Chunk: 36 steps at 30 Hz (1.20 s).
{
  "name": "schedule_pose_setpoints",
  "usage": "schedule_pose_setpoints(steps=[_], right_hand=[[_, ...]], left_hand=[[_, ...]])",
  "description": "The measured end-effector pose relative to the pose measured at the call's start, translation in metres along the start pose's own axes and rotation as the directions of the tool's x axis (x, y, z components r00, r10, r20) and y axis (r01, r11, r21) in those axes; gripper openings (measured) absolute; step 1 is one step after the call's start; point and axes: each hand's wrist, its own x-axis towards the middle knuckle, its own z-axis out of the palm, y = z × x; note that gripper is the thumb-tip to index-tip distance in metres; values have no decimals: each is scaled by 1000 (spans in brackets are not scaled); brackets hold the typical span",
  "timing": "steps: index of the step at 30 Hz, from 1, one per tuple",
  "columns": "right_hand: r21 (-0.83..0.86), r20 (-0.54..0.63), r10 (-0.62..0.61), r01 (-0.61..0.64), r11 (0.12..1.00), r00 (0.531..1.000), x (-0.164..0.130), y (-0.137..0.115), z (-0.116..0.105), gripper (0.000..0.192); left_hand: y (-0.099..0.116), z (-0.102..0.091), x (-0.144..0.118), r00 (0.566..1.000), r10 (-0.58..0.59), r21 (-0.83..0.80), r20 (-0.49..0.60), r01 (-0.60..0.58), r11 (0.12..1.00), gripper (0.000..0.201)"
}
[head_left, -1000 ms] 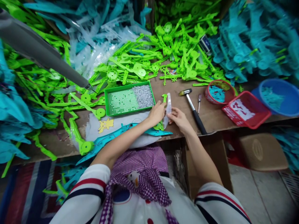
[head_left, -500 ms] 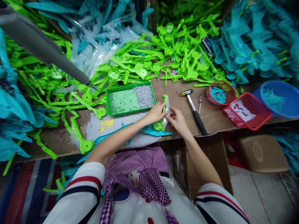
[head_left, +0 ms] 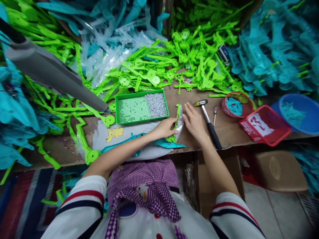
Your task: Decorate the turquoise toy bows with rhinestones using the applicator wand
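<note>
1. The left hand (head_left: pixel 165 128) grips a green part (head_left: pixel 177 123) with a clear piece on it, near the bench (head_left: pixel 229 129) edge.
2. The right hand (head_left: pixel 194 122) lies open and flat beside the part, holding nothing.
3. A hammer (head_left: pixel 208 122) rests just right of that hand.
4. A green tray (head_left: pixel 142 107) sits behind the left hand.

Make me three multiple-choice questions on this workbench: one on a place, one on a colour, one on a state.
1. Where is the black-handled hammer?
A. right of the right hand
B. in the green plastic tray
C. on the floor

2. What colour is the rectangular plastic basket?
A. yellow
B. red
C. white

3. What is the left hand doing?
A. resting flat
B. gripping the green-and-clear plastic part
C. lifting the tray

A: hammer lies beside that hand. B: basket mesh is red. B: fingers close on the part.
</note>
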Motion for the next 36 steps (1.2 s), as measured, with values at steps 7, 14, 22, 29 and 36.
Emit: schedule_pose_setpoints(steps=[7,14,22,29,36], right_hand=[[-91,93,-125,133,987,988,21,6,12,53],[168,93,-23,7,986,995,16,10,23,52],[190,-144,-27,54,980,989,58,29,-23,59],[-225,-142,204,-233,946,968,153,74,-70,65],[373,-152,255,-183,910,955,114,45,-82,67]], left_hand=[[-8,5,-4,1000,-9,-116,-4,8,993,76],[-6,4,-7,999,-36,-153,-2,35,988,75],[-11,9,-6,998,-45,-215,-33,37,976,76],[-14,11,-7,998,-29,-236,-51,16,972,76],[-16,12,-7,998,-19,-251,-52,5,968,76]])
